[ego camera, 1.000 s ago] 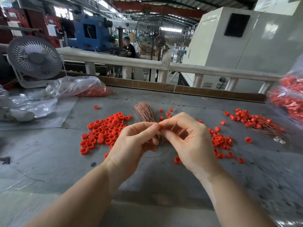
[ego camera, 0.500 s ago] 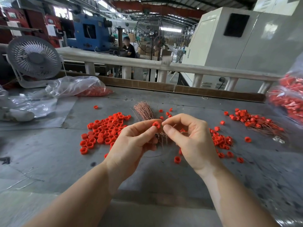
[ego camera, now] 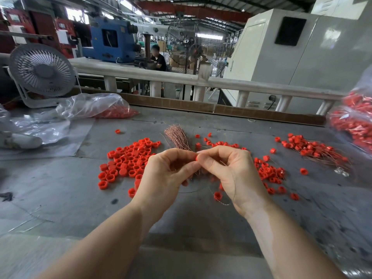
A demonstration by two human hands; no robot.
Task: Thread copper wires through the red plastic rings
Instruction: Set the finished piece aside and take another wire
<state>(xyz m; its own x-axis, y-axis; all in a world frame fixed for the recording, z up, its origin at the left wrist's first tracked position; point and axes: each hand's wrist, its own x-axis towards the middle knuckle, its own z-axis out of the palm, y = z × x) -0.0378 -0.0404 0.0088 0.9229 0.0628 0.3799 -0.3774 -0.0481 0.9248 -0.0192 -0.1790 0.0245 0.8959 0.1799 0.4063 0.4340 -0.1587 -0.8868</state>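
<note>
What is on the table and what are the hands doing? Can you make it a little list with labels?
left hand: fingers pinched at a red ring, copper wire bundle sticking up behind it
right hand: fingers pinched at the same ring
big ring pile: loose on the table, left of the hands
threaded rings: far right, with wires through them
ring bags: clear bag far left, another bag at right edge
fan: back left
</note>
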